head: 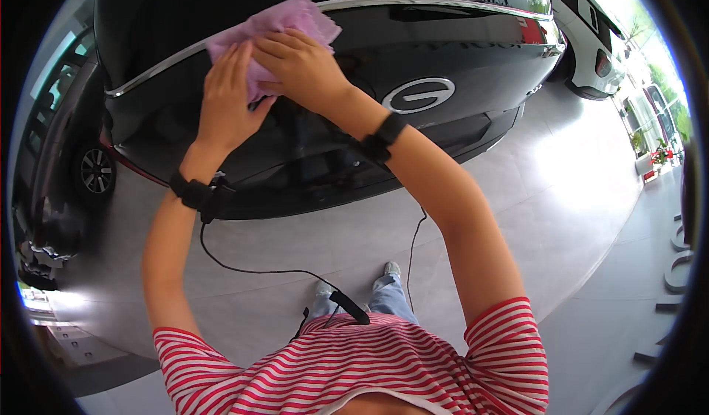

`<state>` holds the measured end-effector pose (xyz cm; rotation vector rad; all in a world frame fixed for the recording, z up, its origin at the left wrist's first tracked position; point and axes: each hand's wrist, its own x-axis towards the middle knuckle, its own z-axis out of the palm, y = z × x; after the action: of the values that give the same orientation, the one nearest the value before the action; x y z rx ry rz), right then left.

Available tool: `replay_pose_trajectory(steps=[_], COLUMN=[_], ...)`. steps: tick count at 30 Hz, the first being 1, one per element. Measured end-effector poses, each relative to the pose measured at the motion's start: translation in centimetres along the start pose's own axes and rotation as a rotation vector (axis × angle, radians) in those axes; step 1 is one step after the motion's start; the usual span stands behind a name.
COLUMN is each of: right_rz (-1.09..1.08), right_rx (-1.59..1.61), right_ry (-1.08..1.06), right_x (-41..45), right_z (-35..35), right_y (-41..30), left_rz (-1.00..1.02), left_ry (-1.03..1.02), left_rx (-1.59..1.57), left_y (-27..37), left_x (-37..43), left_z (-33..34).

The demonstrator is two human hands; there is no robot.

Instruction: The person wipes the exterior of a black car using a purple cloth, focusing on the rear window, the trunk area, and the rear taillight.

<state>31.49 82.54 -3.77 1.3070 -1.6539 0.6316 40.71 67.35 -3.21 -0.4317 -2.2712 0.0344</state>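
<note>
A folded lilac cloth (302, 19) lies against the glossy black end of a car (221, 121), across its chrome trim strip (158, 73). My right hand (304, 71) has its fingers bent over the cloth's middle. On the cloth's lower left side, my left hand (227, 96) holds it with fingers stretched upward and the thumb toward the right hand. Both hands nearly meet. To the right of them sits a round chrome emblem (419, 96). The cloth's underside is hidden.
Black straps (383, 137) circle both wrists; a thin dark cable (249, 271) runs from the left one to my waist. A dark car (61, 154) stands left, a white car (592, 55) at upper right. Grey tiled floor (487, 204) lies below. Potted plants (659, 154) stand far right.
</note>
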Motion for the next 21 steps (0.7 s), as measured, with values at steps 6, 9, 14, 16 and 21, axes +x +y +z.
replay_pose_trajectory(steps=[6,9,14,16,21], right_rz=[0.098,0.17,0.293,0.244,0.142], right_rx=[-0.127,-0.135,-0.204,-0.25,-0.181], right_ry=[0.074,0.083,-0.046,-0.189,-0.477], right_x=[-7.1,-11.3,-20.6,-22.5,-21.0], right_z=[-8.5,-11.0,-11.7,-11.6,-7.5], right_y=[8.0,11.5,12.8,11.8,6.1], left_rz=[0.123,0.142,0.162,0.119,0.019], left_ry=[0.029,0.047,-0.033,-0.058,-0.064], left_rx=[-0.005,0.053,0.213,0.205,-0.095], left_y=[9.8,14.8,21.8,21.2,15.5], left_x=[8.7,11.2,8.7,5.6,-3.7], left_z=[5.3,8.4,12.9,13.6,13.9])
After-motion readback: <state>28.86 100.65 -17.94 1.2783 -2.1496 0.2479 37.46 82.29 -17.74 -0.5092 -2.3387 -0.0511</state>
